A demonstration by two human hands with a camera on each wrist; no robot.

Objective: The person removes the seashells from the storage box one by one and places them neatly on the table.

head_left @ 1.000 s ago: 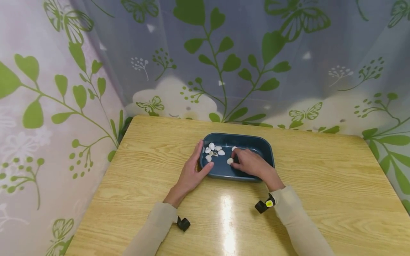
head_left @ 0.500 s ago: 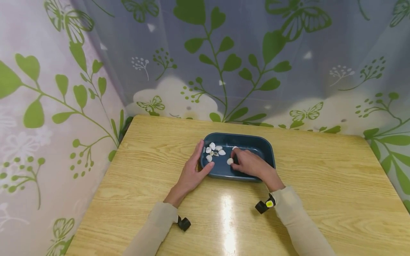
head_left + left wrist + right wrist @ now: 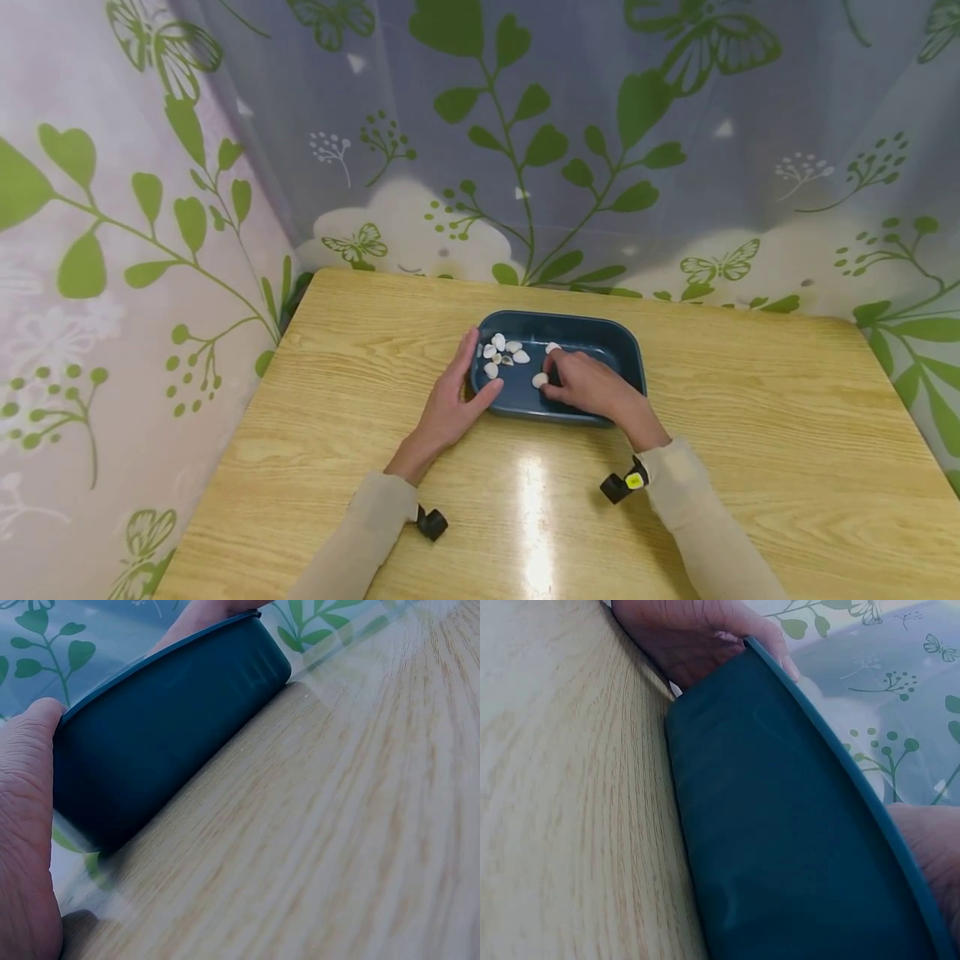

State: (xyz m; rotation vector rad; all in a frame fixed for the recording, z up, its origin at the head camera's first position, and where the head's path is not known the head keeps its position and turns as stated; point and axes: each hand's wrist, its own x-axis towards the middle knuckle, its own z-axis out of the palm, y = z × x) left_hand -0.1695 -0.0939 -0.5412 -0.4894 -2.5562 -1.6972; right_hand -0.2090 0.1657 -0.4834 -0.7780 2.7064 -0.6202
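From the head view I see the dark blue tub [image 3: 592, 333] sitting on the wooden bench [image 3: 750, 433], its long axis running left to right across my view. My right hand [image 3: 588, 385] reaches over the near rim and lies inside the tub, fingers curled down toward the floor of it. Whether that grip is actually pinching a shell I cannot tell; the fingertips hide what is beneath them.

The nearest loose piece is a white shell [image 3: 539, 380] just beside the right hand's fingertips, on their left. Another white shell [image 3: 552, 347] sits just beyond the fingers, toward the far wall. The main cluster of shells [image 3: 501, 353] lies further left, in the tub's left end, near the rim.

My left hand [image 3: 450, 404] rests against the outside of the tub's left end, fingers straight along the wall and thumb pressed on the near corner; the left wrist view shows the thumb [image 3: 30, 727] against the tub wall [image 3: 165, 742]. It holds no shell.

So the shells lie leftward from the right grip, along the tub's long axis. The left hand is nearer the cluster but outside the wall; the right is the one inside.
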